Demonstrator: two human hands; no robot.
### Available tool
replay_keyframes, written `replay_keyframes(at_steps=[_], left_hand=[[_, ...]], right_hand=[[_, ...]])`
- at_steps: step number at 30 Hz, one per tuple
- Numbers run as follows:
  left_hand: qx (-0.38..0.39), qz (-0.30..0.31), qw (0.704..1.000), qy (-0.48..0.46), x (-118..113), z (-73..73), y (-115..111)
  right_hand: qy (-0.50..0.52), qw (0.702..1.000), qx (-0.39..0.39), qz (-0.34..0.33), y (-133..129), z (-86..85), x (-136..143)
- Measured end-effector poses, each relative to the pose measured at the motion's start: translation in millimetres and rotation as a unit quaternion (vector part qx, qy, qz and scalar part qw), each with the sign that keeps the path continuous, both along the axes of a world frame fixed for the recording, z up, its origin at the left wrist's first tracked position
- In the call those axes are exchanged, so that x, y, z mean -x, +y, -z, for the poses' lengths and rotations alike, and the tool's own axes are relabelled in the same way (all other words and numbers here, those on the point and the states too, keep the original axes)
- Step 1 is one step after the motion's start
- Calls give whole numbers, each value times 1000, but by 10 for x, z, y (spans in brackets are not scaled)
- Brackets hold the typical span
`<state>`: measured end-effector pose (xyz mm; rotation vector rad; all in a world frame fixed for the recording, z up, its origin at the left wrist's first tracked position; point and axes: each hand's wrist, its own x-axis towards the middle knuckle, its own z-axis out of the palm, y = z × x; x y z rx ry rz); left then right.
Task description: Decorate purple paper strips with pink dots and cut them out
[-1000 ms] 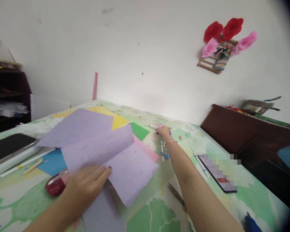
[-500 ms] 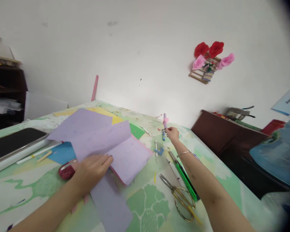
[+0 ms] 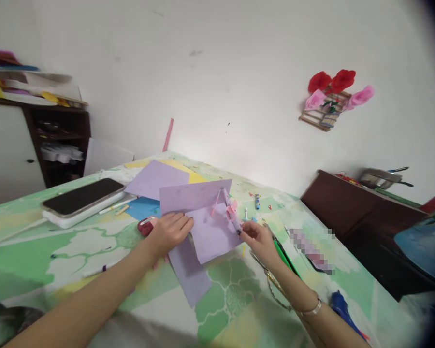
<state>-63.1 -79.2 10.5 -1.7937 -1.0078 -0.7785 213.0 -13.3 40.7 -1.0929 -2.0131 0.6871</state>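
Note:
My left hand (image 3: pixel 172 231) pinches the left side of a folded sheet of purple paper (image 3: pixel 210 244), which stands partly open like a card. My right hand (image 3: pixel 260 241) closes its fingertips on the lower end of a thin purple paper roll (image 3: pixel 235 224). A pink paper bow (image 3: pixel 232 209) sits on that roll, which is tilted in front of the sheet. Whether the roll touches the sheet I cannot tell. Beneath the card lies a purple paper strip (image 3: pixel 190 275). By my left wrist is a dark red case-like object (image 3: pixel 145 225).
Scissors (image 3: pixel 275 290) and a green cutter (image 3: pixel 288 258) lie under my right forearm. To the left, a phone (image 3: pixel 85 193) rests on a white box. Purple, yellow and blue sheets (image 3: pixel 141 209) spread behind my left hand. A blue glue gun (image 3: pixel 342 309) is at the right.
My right hand has brought the roll with the bow from the table's far side to the purple card. The card stands more upright in my left hand. The view has shifted left.

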Motion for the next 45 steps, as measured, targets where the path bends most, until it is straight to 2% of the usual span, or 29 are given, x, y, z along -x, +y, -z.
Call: replay_keyframes(at_steps=[5, 14, 23, 33, 39, 42, 45], left_hand=[[-35, -36, 999, -14, 11, -24, -12], [-52, -64, 996, -37, 65, 5, 33], [-50, -53, 997, -36, 45, -8, 19], [-31, -43, 998, -39, 46, 44, 38], [56, -64, 993, -76, 37, 72, 29], [139, -84, 980, -114, 26, 69, 44], [249, -62, 958, -126, 44, 70, 76]], right_hand=[[-60, 996, -55, 34, -177, -5, 108], [-70, 996, -36, 44, -280, -20, 126], [-48, 997, -3, 52, -288, -40, 130], [55, 995, 56, 55, -164, 47, 117], [83, 987, 129, 40, -185, 80, 174], [78, 984, 150, 49, -137, 114, 171], [43, 982, 175, 61, -64, 178, 158]])
